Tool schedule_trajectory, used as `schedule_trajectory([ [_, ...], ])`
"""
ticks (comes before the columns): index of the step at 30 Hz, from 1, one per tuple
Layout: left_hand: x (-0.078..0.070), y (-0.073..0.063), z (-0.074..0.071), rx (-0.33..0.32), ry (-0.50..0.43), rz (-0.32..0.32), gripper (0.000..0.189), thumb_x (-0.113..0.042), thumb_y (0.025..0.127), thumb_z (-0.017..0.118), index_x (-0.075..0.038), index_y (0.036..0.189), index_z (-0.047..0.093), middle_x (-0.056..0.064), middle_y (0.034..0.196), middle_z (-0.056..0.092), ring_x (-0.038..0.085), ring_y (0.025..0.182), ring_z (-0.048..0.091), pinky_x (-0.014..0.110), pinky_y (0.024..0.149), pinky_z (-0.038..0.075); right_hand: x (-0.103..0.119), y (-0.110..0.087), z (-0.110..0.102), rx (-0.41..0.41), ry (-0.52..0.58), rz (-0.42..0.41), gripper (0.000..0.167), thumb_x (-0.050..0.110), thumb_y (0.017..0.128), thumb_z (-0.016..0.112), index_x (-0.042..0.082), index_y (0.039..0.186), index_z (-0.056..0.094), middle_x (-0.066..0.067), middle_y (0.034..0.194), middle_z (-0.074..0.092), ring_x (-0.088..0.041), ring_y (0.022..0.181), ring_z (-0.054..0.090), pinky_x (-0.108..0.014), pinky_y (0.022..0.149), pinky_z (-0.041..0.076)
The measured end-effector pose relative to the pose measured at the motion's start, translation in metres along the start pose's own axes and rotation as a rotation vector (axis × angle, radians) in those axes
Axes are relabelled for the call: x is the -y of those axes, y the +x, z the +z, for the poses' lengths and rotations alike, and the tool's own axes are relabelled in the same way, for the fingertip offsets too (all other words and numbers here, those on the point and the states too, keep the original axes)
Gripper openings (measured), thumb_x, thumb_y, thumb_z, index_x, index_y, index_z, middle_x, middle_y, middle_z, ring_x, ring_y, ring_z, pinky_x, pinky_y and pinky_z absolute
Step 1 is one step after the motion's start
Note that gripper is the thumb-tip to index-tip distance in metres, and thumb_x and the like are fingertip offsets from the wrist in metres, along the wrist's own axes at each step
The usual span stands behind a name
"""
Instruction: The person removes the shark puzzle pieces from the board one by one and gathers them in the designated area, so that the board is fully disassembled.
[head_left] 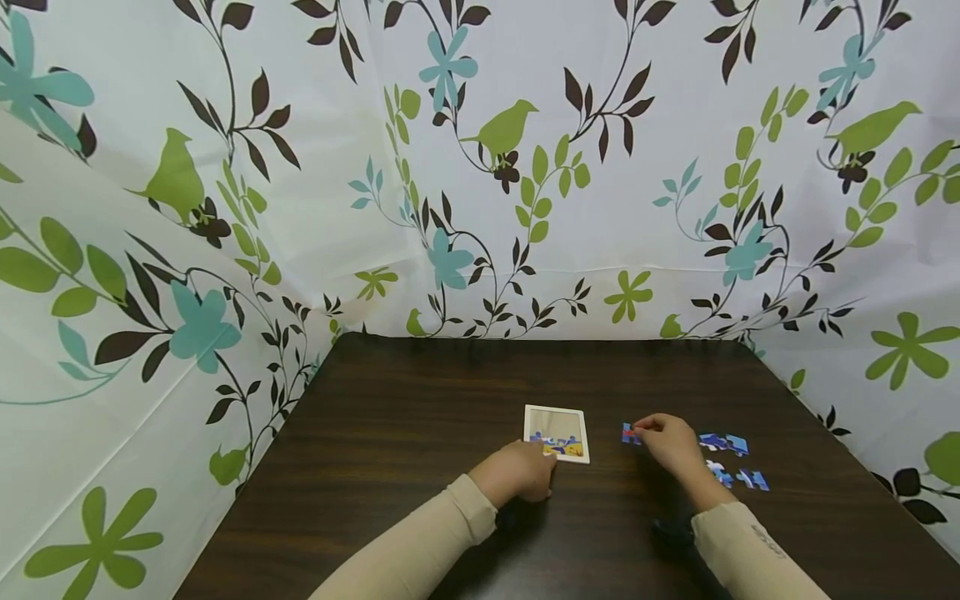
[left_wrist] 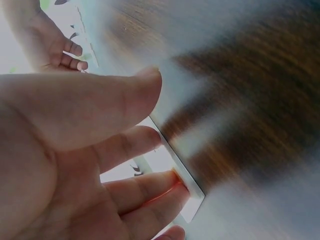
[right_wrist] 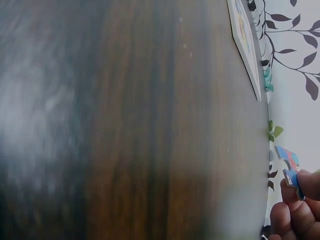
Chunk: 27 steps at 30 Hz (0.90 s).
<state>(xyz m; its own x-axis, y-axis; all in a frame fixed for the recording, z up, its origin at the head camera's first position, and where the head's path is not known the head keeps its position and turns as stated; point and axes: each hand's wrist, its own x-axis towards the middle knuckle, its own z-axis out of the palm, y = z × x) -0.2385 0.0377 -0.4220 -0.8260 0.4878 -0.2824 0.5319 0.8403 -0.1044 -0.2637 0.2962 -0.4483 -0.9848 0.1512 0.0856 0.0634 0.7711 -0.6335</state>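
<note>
From my end the puzzle tray (head_left: 557,432) at lower center had only its bottom strip filled, the left hand (head_left: 521,472) pressed its near edge with curled fingers, the right hand (head_left: 670,442) pinched 1 piece (head_left: 630,434) just right of it, and 4 loose pieces (head_left: 726,443) waited at lower right.

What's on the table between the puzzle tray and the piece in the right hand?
Nothing: in the head view only bare table separates the tray from the piece pinched by the right hand.
</note>
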Motion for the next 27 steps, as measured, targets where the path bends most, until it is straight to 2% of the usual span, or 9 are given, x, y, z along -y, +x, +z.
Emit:
schedule_trajectory([
  [10, 0.001, -0.002, -0.001, 0.008, -0.002, 0.009, 0.054, -0.044, 0.091, 0.067, -0.025, 0.140, 0.056, 0.003, 0.146, 0.053, 0.018, 0.131, 0.053, 0.033, 0.112, 0.041, -0.012, -0.002, -0.017, 0.009, -0.022, 0.031, 0.027, 0.022, 0.096, 0.060, 0.000, 0.103, 0.073, -0.024, 0.107, 0.069, -0.032, 0.091, 0.062, -0.037, 0.068, 0.047],
  [18, 0.002, 0.000, 0.001, 0.000, 0.014, 0.015, 0.053, -0.044, 0.092, 0.067, -0.023, 0.140, 0.056, 0.002, 0.145, 0.054, 0.015, 0.133, 0.052, 0.032, 0.113, 0.039, -0.024, -0.007, -0.030, 0.050, -0.004, 0.094, 0.033, 0.025, 0.099, 0.055, -0.003, 0.111, 0.069, -0.029, 0.115, 0.064, -0.038, 0.098, 0.061, -0.045, 0.073, 0.049],
  [23, 0.001, 0.001, 0.001, -0.006, 0.016, 0.013, 0.052, -0.043, 0.092, 0.067, -0.024, 0.139, 0.057, 0.001, 0.143, 0.056, 0.013, 0.131, 0.053, 0.032, 0.112, 0.040, -0.032, -0.009, -0.039, 0.051, 0.010, 0.113, 0.036, 0.026, 0.099, 0.054, -0.003, 0.114, 0.068, -0.030, 0.118, 0.062, -0.039, 0.100, 0.060, -0.044, 0.073, 0.049],
  [25, 0.001, 0.001, 0.002, -0.007, 0.018, 0.014, 0.051, -0.043, 0.092, 0.067, -0.025, 0.138, 0.058, 0.000, 0.142, 0.057, 0.013, 0.130, 0.053, 0.031, 0.112, 0.040, -0.035, -0.010, -0.043, 0.038, -0.001, 0.107, 0.036, 0.027, 0.099, 0.054, -0.003, 0.114, 0.069, -0.030, 0.117, 0.063, -0.037, 0.097, 0.060, -0.041, 0.070, 0.049],
  [27, 0.001, 0.001, 0.001, -0.005, 0.019, 0.016, 0.051, -0.044, 0.092, 0.067, -0.024, 0.138, 0.058, 0.001, 0.142, 0.057, 0.013, 0.130, 0.053, 0.032, 0.112, 0.040, -0.038, -0.011, -0.046, 0.036, 0.009, 0.112, 0.037, 0.027, 0.099, 0.054, -0.003, 0.115, 0.068, -0.028, 0.110, 0.064, -0.033, 0.085, 0.060, -0.038, 0.063, 0.048],
])
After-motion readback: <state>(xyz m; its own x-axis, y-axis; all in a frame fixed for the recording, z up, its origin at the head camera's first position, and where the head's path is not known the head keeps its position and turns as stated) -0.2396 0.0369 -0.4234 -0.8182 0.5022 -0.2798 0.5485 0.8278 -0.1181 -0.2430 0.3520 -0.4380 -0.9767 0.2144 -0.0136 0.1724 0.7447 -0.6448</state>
